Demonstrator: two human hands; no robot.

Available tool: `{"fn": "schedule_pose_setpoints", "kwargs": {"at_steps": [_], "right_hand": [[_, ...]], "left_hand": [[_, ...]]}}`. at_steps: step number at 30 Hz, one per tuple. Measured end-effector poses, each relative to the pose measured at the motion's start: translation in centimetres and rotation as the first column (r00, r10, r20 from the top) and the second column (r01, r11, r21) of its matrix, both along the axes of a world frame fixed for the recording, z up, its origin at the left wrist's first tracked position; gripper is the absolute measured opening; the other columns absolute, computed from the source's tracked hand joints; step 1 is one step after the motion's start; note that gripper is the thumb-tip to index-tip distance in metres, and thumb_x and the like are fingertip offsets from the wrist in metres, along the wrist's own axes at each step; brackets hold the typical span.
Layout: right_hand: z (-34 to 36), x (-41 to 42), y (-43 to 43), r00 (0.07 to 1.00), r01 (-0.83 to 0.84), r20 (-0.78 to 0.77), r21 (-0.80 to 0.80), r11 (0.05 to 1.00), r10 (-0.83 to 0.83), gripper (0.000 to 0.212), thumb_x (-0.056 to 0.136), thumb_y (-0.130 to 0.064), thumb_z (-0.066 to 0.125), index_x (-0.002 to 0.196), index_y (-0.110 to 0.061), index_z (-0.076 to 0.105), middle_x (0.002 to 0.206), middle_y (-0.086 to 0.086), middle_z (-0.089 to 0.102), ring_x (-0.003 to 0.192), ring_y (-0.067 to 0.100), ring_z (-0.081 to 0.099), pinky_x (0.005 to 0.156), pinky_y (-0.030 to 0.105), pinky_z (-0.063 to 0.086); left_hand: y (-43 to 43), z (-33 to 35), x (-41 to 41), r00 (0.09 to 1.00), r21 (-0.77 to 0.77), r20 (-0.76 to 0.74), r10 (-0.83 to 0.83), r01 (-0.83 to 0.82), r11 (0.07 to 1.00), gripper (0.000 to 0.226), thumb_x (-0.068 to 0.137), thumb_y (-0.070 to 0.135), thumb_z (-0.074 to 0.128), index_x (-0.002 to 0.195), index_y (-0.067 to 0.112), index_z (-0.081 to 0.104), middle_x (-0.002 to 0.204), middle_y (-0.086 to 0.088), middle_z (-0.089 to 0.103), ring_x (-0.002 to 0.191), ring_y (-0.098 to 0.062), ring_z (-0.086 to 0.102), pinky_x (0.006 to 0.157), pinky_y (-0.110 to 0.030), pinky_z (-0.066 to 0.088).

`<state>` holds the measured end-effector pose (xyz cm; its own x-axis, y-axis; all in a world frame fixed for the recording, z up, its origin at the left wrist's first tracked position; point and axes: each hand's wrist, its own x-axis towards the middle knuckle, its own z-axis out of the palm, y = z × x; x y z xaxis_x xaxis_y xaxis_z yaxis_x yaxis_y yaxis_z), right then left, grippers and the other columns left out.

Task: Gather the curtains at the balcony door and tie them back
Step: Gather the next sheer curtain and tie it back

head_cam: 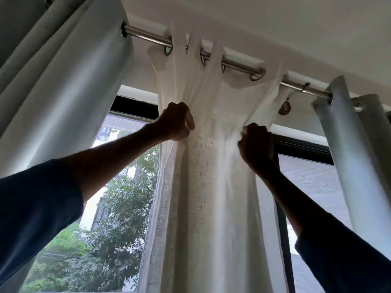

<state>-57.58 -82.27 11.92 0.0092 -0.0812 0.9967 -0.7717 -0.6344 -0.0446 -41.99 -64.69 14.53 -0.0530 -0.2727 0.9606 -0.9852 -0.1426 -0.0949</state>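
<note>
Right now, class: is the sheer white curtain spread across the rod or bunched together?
Bunched. The sheer white curtain hangs in narrow folds, its rings crowded on the rod, gripped by the left hand and right hand.

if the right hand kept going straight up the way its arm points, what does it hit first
Probably the silver metal curtain rod: the right hand, shut on the sheer white curtain, points toward it, though depth is unclear.

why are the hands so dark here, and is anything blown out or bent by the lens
Head view: strong backlight from the window leaves the left hand and right hand near silhouette; the sheer white curtain they grip glows and loses weave detail lower down; the wide-angle lens bows the curtain rod and splays the grey curtains; edges look slightly soft.
</note>
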Motion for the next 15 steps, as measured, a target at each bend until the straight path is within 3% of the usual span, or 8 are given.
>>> {"fn": "schedule_pose_setpoints", "kwargs": {"at_steps": [5,8,10,14,15], "right_hand": [[0.3,4.7,7.2,0.973,-0.207,-0.144,-0.218,0.954,0.178,0.023,0.085,-0.007,0.059,0.107,-0.009,0.066,0.104,0.016,0.069,0.098,0.037,0.066,0.076,0.036,0.048],[0.6,6.7,11.2,0.943,-0.302,-0.245,-0.342,0.890,0.226,0.014,0.088,-0.013,0.063,0.099,-0.006,0.067,0.095,0.018,0.071,0.091,0.042,0.067,0.072,0.041,0.048],[0.8,7.1,12.1,0.938,-0.320,-0.250,-0.360,0.876,0.240,0.014,0.089,-0.016,0.064,0.099,-0.006,0.066,0.095,0.019,0.069,0.088,0.043,0.065,0.067,0.039,0.041],[-0.4,7.3,9.9,0.947,-0.295,-0.225,-0.322,0.899,0.230,0.022,0.089,-0.011,0.063,0.111,-0.010,0.065,0.104,0.012,0.070,0.096,0.036,0.066,0.077,0.038,0.046],[-0.9,7.3,9.0,0.951,-0.286,-0.209,-0.298,0.911,0.230,0.024,0.091,-0.011,0.060,0.114,-0.011,0.064,0.107,0.011,0.070,0.099,0.034,0.065,0.080,0.038,0.046]], "left_hand": [[0.0,0.0,0.6,1.000,-0.015,-0.012,0.022,-0.022,1.000,0.024,0.077,0.002,0.065,0.090,0.018,0.078,0.104,-0.001,0.068,0.095,-0.019,0.066,0.074,-0.027,0.054],[0.7,-0.1,1.3,0.994,-0.083,0.040,0.105,-0.101,0.991,0.007,0.078,0.007,0.068,0.083,0.003,0.070,0.093,-0.017,0.069,0.093,-0.035,0.067,0.064,-0.024,0.036],[1.4,-0.2,2.0,0.989,-0.135,0.071,0.131,-0.120,0.983,0.005,0.078,0.004,0.067,0.077,0.000,0.070,0.084,-0.021,0.070,0.088,-0.039,0.067,0.062,-0.023,0.034],[2.0,-1.0,2.6,0.990,-0.148,0.138,-0.027,0.048,0.988,0.023,0.077,-0.005,0.063,0.085,0.008,0.080,0.090,-0.014,0.074,0.085,-0.022,0.069,0.066,-0.005,0.039],[1.9,-1.1,2.6,0.988,-0.138,0.146,-0.048,0.068,0.988,0.024,0.077,-0.004,0.063,0.086,0.010,0.080,0.094,-0.013,0.074,0.088,-0.021,0.069,0.071,-0.009,0.043]]}}
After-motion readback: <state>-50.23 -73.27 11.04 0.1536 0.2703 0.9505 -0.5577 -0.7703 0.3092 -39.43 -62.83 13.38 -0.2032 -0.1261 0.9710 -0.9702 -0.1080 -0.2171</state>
